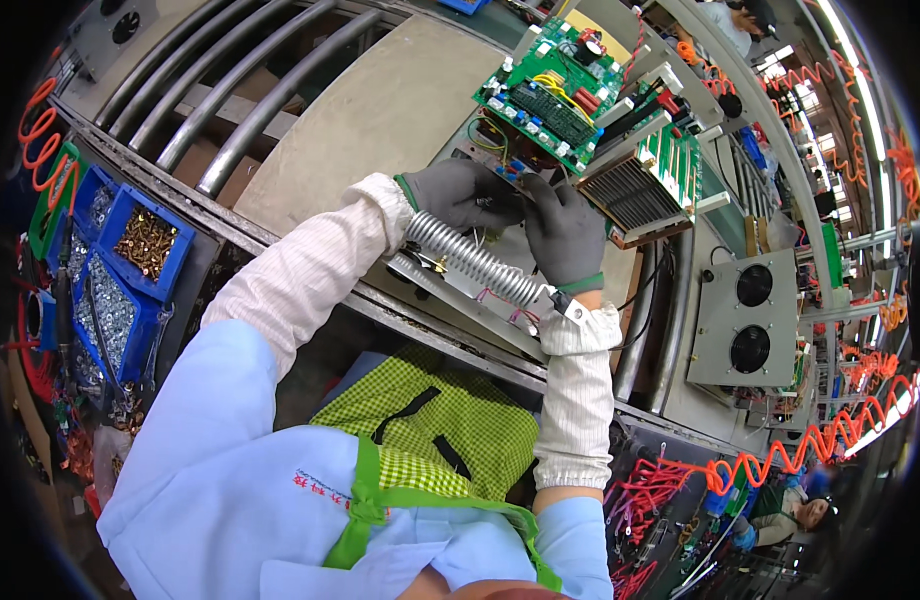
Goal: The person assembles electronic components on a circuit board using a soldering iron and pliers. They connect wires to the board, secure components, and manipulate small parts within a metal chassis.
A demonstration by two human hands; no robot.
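Both my hands wear grey gloves and meet under the front edge of a green circuit board on an open electrical unit. The fingers of my left hand are closed, their tips partly hidden beside small wires. Close against them, my right hand has its thumb and fingers bent in a pinch; what they hold is too small or hidden to name. A silver coil, like a large spring, stretches below both hands between my wrists. Right of the hands stands a black finned heat sink with green boards.
Metal rollers run under a beige board. Blue bins of screws and metal fasteners stand at left. A grey unit with two fans sits at right, near an orange coiled hose. Another person is at lower right.
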